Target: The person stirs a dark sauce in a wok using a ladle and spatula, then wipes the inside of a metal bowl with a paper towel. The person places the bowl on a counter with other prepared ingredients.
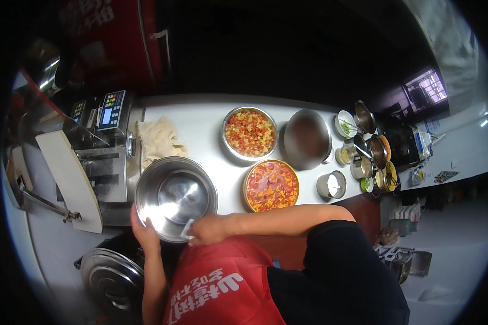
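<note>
A deep stainless steel pot [156, 185] is in front of me at the counter's near edge, its shiny inside showing no food. My left hand [146, 235] grips its near left side, thumb at the rim and fingers around the outer wall. At the near right rim, my right hand [209, 229] holds a crumpled white cloth or paper wipe [186, 230] against the steel. Part of the wipe is hidden under the fingers. Just beyond the pot lies a beige cloth [160, 136].
Right of the pot stand a bowl of diced red and yellow pieces [251, 132] and a bowl of red and orange pieces in liquid [271, 185]. Farther right are a large metal bowl [299, 160] and several small containers. A keypad machine [112, 113] is at left; a lidded pot [112, 280] stands below.
</note>
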